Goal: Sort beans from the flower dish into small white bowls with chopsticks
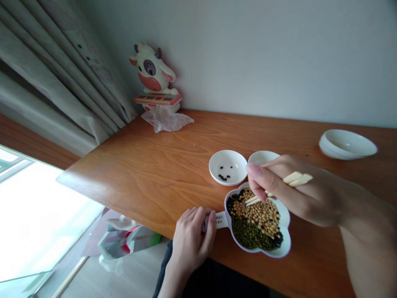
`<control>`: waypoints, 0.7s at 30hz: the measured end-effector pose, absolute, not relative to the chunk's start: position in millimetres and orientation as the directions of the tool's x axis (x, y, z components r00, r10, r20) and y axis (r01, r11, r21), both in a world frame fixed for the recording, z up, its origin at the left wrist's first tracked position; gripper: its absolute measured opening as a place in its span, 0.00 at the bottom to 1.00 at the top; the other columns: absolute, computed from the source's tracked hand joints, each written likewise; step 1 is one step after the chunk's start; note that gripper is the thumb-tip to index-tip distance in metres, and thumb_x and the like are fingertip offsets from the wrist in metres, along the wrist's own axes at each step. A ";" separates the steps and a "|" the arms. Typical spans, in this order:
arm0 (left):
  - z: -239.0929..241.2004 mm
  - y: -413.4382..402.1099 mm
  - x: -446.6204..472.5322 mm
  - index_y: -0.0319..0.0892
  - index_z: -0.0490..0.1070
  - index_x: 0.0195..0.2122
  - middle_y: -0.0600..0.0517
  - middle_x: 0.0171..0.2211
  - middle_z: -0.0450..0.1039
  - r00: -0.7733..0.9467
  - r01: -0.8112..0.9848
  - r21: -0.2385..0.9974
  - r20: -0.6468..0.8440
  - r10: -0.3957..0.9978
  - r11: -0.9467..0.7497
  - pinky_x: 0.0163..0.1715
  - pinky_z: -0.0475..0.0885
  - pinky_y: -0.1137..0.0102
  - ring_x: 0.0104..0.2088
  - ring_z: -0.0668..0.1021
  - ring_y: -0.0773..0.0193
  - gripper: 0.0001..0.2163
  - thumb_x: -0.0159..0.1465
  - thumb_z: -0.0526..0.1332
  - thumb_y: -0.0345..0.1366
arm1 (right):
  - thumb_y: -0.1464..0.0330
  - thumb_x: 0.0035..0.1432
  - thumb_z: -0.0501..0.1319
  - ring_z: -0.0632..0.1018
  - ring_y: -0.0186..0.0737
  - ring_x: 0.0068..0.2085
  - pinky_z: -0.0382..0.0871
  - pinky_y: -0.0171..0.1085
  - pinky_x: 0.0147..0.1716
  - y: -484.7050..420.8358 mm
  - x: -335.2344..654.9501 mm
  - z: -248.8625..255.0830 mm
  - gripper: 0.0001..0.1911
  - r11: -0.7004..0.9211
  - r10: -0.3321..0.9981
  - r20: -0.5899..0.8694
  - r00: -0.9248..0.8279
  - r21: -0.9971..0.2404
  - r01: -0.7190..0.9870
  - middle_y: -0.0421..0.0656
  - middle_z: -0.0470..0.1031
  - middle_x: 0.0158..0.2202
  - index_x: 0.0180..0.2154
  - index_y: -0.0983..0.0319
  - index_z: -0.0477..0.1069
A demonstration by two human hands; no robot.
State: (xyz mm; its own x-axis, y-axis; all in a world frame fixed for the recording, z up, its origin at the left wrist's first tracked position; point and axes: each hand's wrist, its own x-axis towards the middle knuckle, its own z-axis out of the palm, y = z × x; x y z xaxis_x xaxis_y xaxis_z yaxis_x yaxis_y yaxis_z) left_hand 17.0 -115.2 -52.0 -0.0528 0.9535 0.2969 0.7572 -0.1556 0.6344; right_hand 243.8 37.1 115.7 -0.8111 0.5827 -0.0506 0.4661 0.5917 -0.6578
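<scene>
My right hand (288, 188) is closed around a pair of pale chopsticks (273, 189), whose tips dip into a flower-shaped white dish (287, 244) of mixed yellow, green and black beans (257, 221). My left hand (192, 238) grips the dish's short handle (221, 219) at the table's near edge. Just beyond the dish stands a small white bowl (228, 167) with several black beans in it. A second small white bowl (262, 157) sits beside it, partly hidden by my right hand.
A wooden table (161, 165) runs to a white wall. A cow-shaped toy with a keyboard (154, 78) stands on a plastic bag at the far left. A stack of white bowls (347, 144) sits far right. Curtains hang left; bags lie on the floor (127, 240).
</scene>
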 end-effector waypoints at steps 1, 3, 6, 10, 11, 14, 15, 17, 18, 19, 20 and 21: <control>-52.0 -114.8 17.1 0.45 0.72 0.41 0.51 0.32 0.77 -0.054 0.757 0.634 0.296 0.954 -0.154 0.36 0.71 0.66 0.34 0.80 0.59 0.09 0.79 0.56 0.36 | 0.46 0.79 0.45 0.68 0.37 0.25 0.53 0.44 0.28 37.0 245.6 116.6 0.33 0.585 0.589 -0.051 -0.807 -0.661 0.469 0.40 0.69 0.23 0.28 0.59 0.69; -51.9 -114.1 17.0 0.46 0.72 0.41 0.51 0.32 0.77 -0.055 0.758 0.634 0.294 0.954 -0.151 0.37 0.71 0.66 0.34 0.80 0.59 0.09 0.79 0.56 0.36 | 0.45 0.79 0.44 0.67 0.37 0.26 0.55 0.44 0.29 36.2 247.5 118.9 0.34 0.583 0.606 -0.056 -0.794 -0.648 0.491 0.40 0.69 0.23 0.29 0.59 0.69; -51.1 -114.0 17.1 0.46 0.72 0.41 0.51 0.32 0.77 -0.052 0.758 0.634 0.294 0.954 -0.154 0.37 0.71 0.66 0.34 0.80 0.59 0.09 0.79 0.55 0.36 | 0.46 0.79 0.43 0.67 0.38 0.26 0.55 0.45 0.30 34.5 245.6 121.3 0.34 0.593 0.625 -0.053 -0.779 -0.617 0.518 0.40 0.69 0.23 0.28 0.58 0.69; -49.7 -114.9 17.8 0.46 0.71 0.40 0.50 0.32 0.77 -0.051 0.758 0.634 0.293 0.955 -0.154 0.36 0.70 0.66 0.34 0.80 0.59 0.10 0.80 0.55 0.37 | 0.49 0.80 0.45 0.69 0.39 0.26 0.54 0.45 0.30 33.3 240.6 121.1 0.32 0.615 0.585 -0.052 -0.809 -0.621 0.485 0.41 0.71 0.24 0.29 0.58 0.69; -49.5 -115.0 17.9 0.46 0.71 0.40 0.50 0.32 0.77 -0.051 0.759 0.633 0.293 0.955 -0.153 0.36 0.70 0.66 0.34 0.80 0.59 0.10 0.80 0.55 0.37 | 0.49 0.80 0.45 0.69 0.39 0.27 0.54 0.45 0.31 33.1 240.1 121.0 0.31 0.614 0.585 -0.054 -0.809 -0.622 0.486 0.41 0.71 0.24 0.29 0.58 0.69; -49.2 -114.8 17.9 0.46 0.71 0.40 0.50 0.32 0.77 -0.050 0.760 0.631 0.293 0.955 -0.154 0.36 0.70 0.66 0.33 0.79 0.59 0.10 0.80 0.55 0.37 | 0.48 0.80 0.46 0.70 0.40 0.28 0.56 0.45 0.31 32.4 239.7 121.4 0.31 0.599 0.602 -0.071 -0.795 -0.618 0.509 0.41 0.72 0.25 0.30 0.58 0.70; -49.3 -114.7 17.7 0.46 0.71 0.40 0.50 0.32 0.77 -0.050 0.760 0.631 0.293 0.955 -0.154 0.36 0.70 0.66 0.33 0.79 0.59 0.10 0.80 0.55 0.37 | 0.47 0.80 0.46 0.70 0.40 0.29 0.56 0.45 0.32 32.2 239.6 121.7 0.31 0.593 0.603 -0.084 -0.794 -0.618 0.516 0.40 0.71 0.25 0.30 0.58 0.69; -49.4 -114.5 17.3 0.46 0.71 0.40 0.50 0.32 0.77 -0.049 0.760 0.632 0.293 0.955 -0.155 0.36 0.70 0.66 0.33 0.79 0.59 0.10 0.80 0.55 0.37 | 0.46 0.79 0.45 0.70 0.39 0.29 0.56 0.44 0.32 32.5 238.8 122.0 0.33 0.579 0.599 -0.115 -0.792 -0.622 0.528 0.40 0.71 0.26 0.30 0.59 0.69; -49.4 -114.4 17.2 0.46 0.71 0.40 0.51 0.32 0.77 -0.049 0.759 0.632 0.293 0.955 -0.155 0.36 0.70 0.66 0.33 0.79 0.59 0.10 0.80 0.55 0.37 | 0.45 0.79 0.44 0.70 0.39 0.29 0.56 0.44 0.32 32.8 238.2 121.9 0.34 0.574 0.598 -0.126 -0.792 -0.622 0.532 0.40 0.71 0.26 0.30 0.59 0.69; -49.4 -114.3 17.1 0.46 0.71 0.40 0.51 0.32 0.77 -0.049 0.759 0.632 0.293 0.955 -0.155 0.36 0.70 0.66 0.33 0.79 0.59 0.10 0.80 0.55 0.37 | 0.45 0.79 0.43 0.70 0.39 0.29 0.56 0.44 0.33 33.3 237.5 121.7 0.34 0.570 0.600 -0.130 -0.790 -0.623 0.536 0.40 0.70 0.26 0.30 0.59 0.68; -49.3 -114.2 17.1 0.46 0.71 0.40 0.51 0.32 0.77 -0.049 0.760 0.631 0.293 0.955 -0.155 0.36 0.70 0.66 0.33 0.79 0.59 0.10 0.80 0.55 0.37 | 0.44 0.79 0.42 0.70 0.39 0.29 0.56 0.44 0.33 33.7 237.0 121.3 0.35 0.568 0.602 -0.131 -0.787 -0.622 0.538 0.40 0.70 0.26 0.30 0.59 0.68; -49.2 -114.1 17.2 0.46 0.71 0.40 0.51 0.32 0.77 -0.049 0.760 0.632 0.294 0.955 -0.155 0.36 0.70 0.66 0.33 0.79 0.59 0.10 0.80 0.55 0.37 | 0.44 0.79 0.42 0.70 0.39 0.28 0.55 0.44 0.33 34.2 236.7 120.7 0.35 0.566 0.604 -0.132 -0.786 -0.623 0.540 0.40 0.70 0.26 0.30 0.59 0.68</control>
